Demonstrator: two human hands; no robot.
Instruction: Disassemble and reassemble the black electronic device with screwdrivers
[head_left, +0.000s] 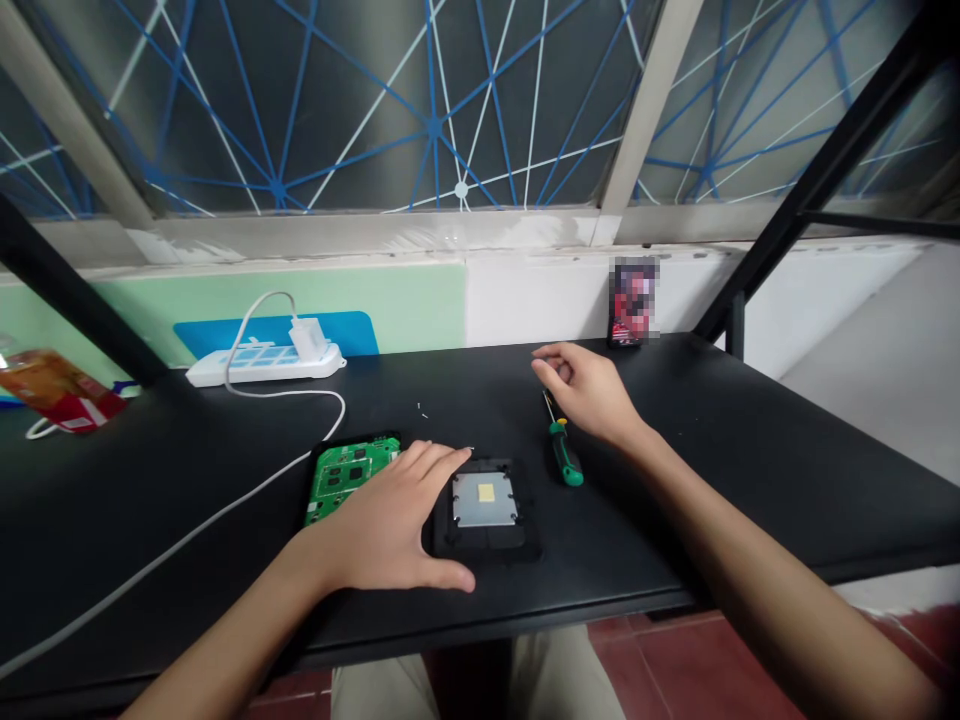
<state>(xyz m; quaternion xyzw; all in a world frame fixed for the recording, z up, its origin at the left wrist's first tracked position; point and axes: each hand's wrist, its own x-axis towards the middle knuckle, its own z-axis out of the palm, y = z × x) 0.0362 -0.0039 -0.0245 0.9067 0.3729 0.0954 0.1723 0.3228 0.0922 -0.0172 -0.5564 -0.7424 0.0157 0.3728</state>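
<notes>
My left hand [386, 520] lies with fingers stretched and thumb spread wide at the left side of a black plastic cover [480, 552]. On this cover sits a silver metal plate [469, 510] with a small yellow pad [486, 493] in its middle. Left of the cover, partly under my hand, is a green circuit board [346, 476] in a black housing. My right hand [596, 388] hovers with curled fingers, thumb and forefinger tips close together; whatever may be between them is too small to see. Just below it lies a green-and-black screwdriver [567, 460].
Small screws [422, 411] lie on the black table [465, 380]. A white power strip [217, 368] with a plugged-in charger [308, 340] and trailing cable [202, 528] stands at the back left. A phone [631, 305] leans on the wall; a snack packet [56, 388] is far left.
</notes>
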